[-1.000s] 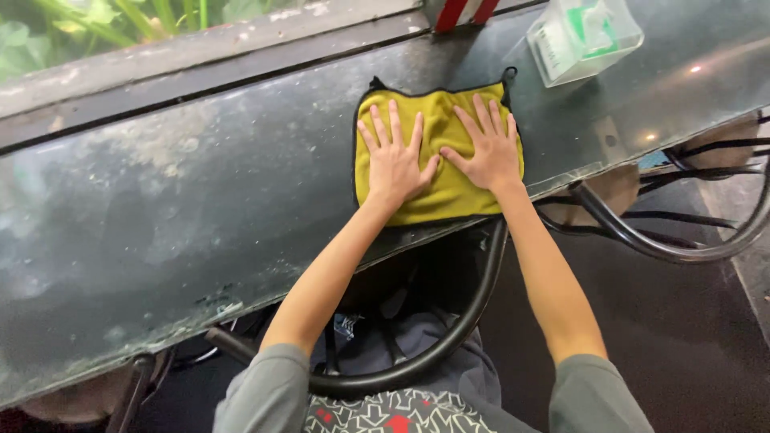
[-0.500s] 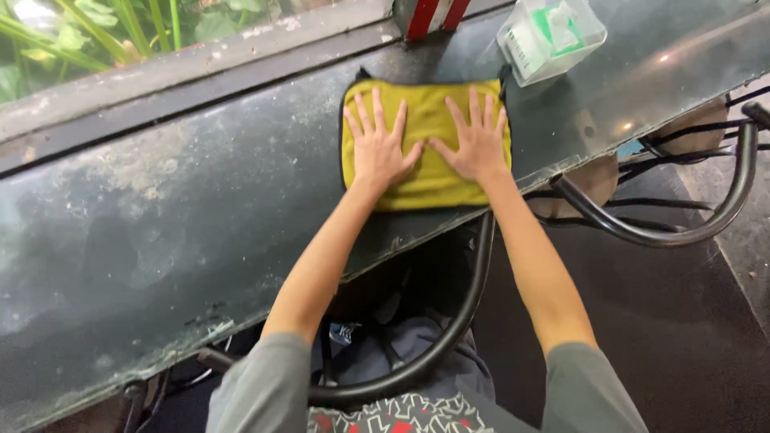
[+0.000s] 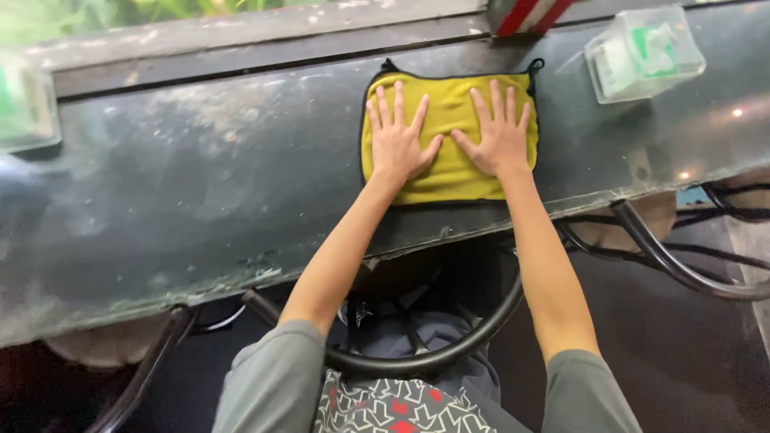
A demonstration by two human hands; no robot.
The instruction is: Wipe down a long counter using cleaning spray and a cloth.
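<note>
A yellow cloth with a dark hem lies flat on a long, dark, smeared counter. My left hand presses flat on the cloth's left half, fingers spread. My right hand lies flat on its right half, fingers spread too. Neither hand grips anything; both palms rest on the cloth near the counter's near edge.
A clear plastic box with green contents stands at the counter's right. Another clear box is at the far left. A red and white object is just behind the cloth. Black metal chair frames sit below the counter.
Both hands with the cloth have slid a little away from the counter's near edge, toward the back; the view has shifted slightly.
</note>
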